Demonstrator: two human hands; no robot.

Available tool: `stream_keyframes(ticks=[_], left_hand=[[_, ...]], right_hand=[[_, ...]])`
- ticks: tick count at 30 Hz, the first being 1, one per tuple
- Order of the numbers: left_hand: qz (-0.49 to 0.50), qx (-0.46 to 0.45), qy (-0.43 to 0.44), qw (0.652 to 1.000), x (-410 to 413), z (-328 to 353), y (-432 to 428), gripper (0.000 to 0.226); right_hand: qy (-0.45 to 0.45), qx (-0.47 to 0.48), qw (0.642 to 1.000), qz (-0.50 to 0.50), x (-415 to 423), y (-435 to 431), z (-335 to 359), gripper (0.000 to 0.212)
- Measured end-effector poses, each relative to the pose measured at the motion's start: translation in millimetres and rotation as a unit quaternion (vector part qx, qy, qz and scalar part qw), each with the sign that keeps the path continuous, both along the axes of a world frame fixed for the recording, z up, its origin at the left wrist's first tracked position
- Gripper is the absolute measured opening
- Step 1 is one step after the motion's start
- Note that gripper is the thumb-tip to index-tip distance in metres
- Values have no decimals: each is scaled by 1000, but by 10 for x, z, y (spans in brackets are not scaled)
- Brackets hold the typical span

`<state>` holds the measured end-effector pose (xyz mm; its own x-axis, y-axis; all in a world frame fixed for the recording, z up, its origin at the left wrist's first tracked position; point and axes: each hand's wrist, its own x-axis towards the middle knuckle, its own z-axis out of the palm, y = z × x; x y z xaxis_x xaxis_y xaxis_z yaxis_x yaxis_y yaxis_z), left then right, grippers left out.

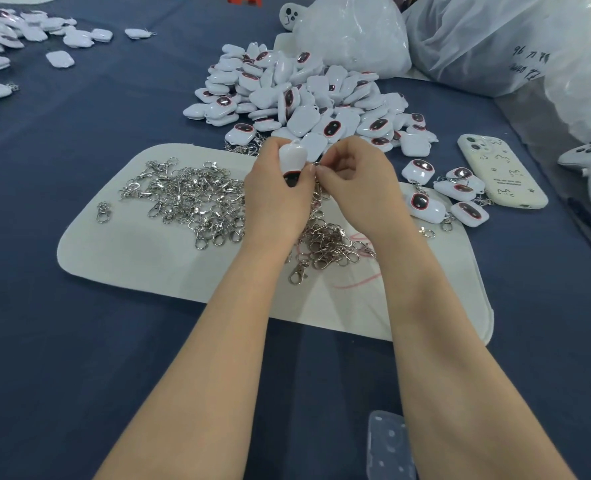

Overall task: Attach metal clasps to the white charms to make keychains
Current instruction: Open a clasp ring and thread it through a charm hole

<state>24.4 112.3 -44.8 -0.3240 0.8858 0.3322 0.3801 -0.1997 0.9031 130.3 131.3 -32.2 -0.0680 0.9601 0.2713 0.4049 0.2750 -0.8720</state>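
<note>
over the clasp-strewn mat [114,258], left fingers [270,157] grip a charm [292,156], right fingers [335,174] pinch it.

light: bright, even, overhead | shadows: soft | edges: wide-angle bend | focus: slightly soft

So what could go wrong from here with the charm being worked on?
1. The left hand grips the white charm while the right hand pinches at its edge; the join is hidden, and a dropped part could vanish into the tangled clasp pile below.
2. Finished keychains lie close beside the loose charm pile and could get mixed.
</note>
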Motion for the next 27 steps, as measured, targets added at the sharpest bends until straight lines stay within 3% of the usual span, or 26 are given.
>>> stream_keyframes(ticks=[27], left_hand=[[8,0,-2,1000,4,-1,0,22]], right_hand=[[1,-10,1000,14,-11,-13,-13,15]])
